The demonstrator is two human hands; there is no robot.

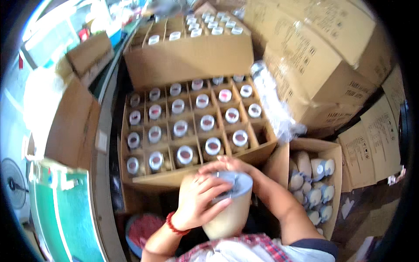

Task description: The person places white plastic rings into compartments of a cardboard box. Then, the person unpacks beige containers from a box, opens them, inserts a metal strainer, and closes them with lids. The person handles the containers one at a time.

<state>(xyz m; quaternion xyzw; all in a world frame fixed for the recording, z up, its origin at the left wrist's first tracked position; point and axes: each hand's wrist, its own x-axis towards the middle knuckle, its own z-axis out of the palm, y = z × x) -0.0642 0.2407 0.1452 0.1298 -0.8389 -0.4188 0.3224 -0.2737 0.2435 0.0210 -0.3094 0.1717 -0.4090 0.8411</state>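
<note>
A cream-coloured tapered cylinder point(229, 218) with a flat grey-blue end facing up stands close to my body; its exact kind I cannot make out. My left hand point(198, 198), with a red beaded bracelet at the wrist, grips its left side, fingers bent over the rim. Around its far side curls my right hand point(227, 165), its fingertips partly hidden behind the left hand and the rim. Just beyond both hands is a divided carton point(168, 178) whose cells hold several pieces with white ring tops and reddish centres. One cell at its right near corner shows no ring top.
A second divided carton point(190, 61) of similar pieces stands behind. On the right, an open carton point(283, 163) holds several cream pieces with pale blue ends, below stacked cartons point(305, 56) and bunched plastic wrap point(275, 102). A tub of red stuff point(146, 229) sits low left, beside a green-topped table point(72, 214).
</note>
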